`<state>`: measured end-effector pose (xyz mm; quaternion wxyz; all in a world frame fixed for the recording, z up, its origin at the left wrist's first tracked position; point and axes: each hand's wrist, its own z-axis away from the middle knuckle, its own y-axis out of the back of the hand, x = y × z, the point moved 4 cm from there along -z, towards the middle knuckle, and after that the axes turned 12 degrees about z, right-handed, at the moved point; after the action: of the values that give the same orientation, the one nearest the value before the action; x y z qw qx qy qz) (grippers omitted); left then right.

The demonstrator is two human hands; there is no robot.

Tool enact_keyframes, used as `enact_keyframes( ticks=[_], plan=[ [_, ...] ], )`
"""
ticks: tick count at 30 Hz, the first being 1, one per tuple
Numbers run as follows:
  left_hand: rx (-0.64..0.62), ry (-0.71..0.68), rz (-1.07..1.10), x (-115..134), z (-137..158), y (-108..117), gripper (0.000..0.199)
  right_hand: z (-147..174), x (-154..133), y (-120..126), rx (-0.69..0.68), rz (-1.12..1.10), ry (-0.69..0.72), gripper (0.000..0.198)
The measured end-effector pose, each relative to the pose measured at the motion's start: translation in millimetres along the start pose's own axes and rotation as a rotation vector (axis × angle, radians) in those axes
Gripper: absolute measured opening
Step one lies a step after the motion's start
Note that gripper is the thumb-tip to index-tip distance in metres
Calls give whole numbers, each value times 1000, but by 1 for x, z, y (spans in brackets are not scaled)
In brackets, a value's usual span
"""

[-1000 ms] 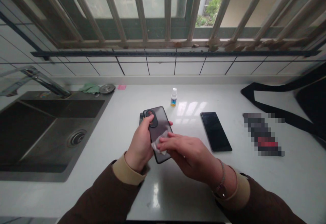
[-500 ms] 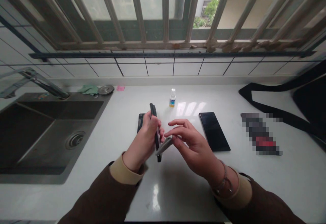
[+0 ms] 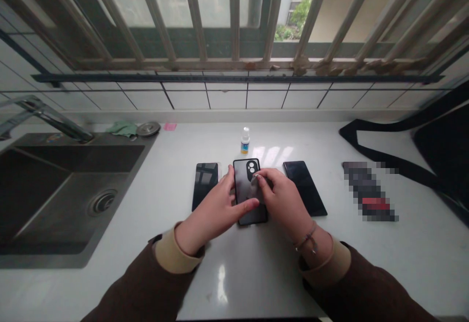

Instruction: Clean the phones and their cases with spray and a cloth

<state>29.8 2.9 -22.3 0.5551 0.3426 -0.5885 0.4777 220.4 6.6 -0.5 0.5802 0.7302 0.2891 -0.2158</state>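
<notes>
A phone case [image 3: 243, 180] with a black rim, a greyish back and pale round camera openings lies flat on the counter or just above it. Whether a phone sits inside I cannot tell. My left hand [image 3: 220, 204] grips it from the left, thumb across its back and fingers along the edge. Between the fingertips of my right hand [image 3: 284, 197] is a small grey cloth [image 3: 255, 188], pressed to the case's back below the camera openings. Dark phones flank the hands: one phone [image 3: 204, 180] at left, partly behind my left hand, and a larger phone [image 3: 306, 187] at right.
Behind the case stands a small white spray bottle [image 3: 245, 141]. A sink [image 3: 82, 258] with a faucet [image 3: 54, 119] takes up the left. A green cloth [image 3: 124, 128], a metal drain lid [image 3: 148, 129], a blurred-out item [image 3: 368, 190] and a black strap [image 3: 388, 153] lie around.
The case went from upright on edge in my left hand to lying flat, back up. My right hand brought the cloth onto its back. The view shifted slightly.
</notes>
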Motion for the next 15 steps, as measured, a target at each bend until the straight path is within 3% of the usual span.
enact_keyframes(
  ticks=[8, 15],
  plan=[
    [-188, -101, -581, 6, 3, -13, 147, -3, 2, -4, -4, 172, 11, 21],
    [-176, -145, -703, 4, 4, -12, 118, 0, -6, -1, -16, 301, 63, 23]
  ],
)
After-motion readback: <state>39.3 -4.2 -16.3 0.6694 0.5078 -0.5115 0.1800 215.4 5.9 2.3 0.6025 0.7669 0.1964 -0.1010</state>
